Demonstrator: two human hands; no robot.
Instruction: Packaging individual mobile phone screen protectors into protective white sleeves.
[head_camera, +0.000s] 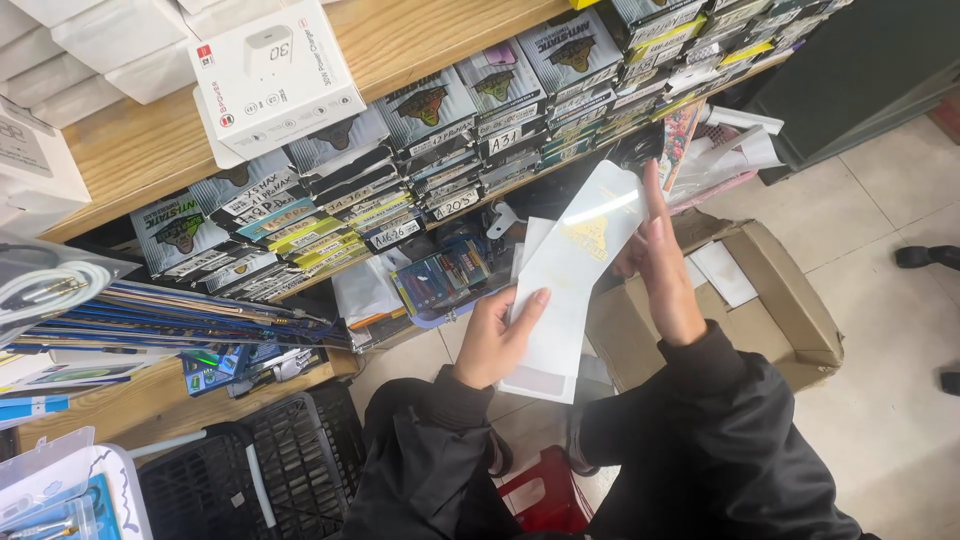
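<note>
I hold a small stack of flat white packets (572, 272), the top one with a gold mark. My left hand (497, 338) grips the stack's lower left edge, thumb on its front. My right hand (664, 262) supports the right edge with fingers stretched up behind the top packet. Both arms wear black sleeves. Below the stack an open cardboard box (790, 300) sits on the tiled floor.
A wooden shelf (130, 150) carries rows of flat boxed packets (440, 130) with handwritten labels and a white charger box (275, 75). Blue packets (150, 315) lie at left, a black crate (250, 470) at lower left, a red stool (545, 495) below me, someone's black shoes (928, 256) at right.
</note>
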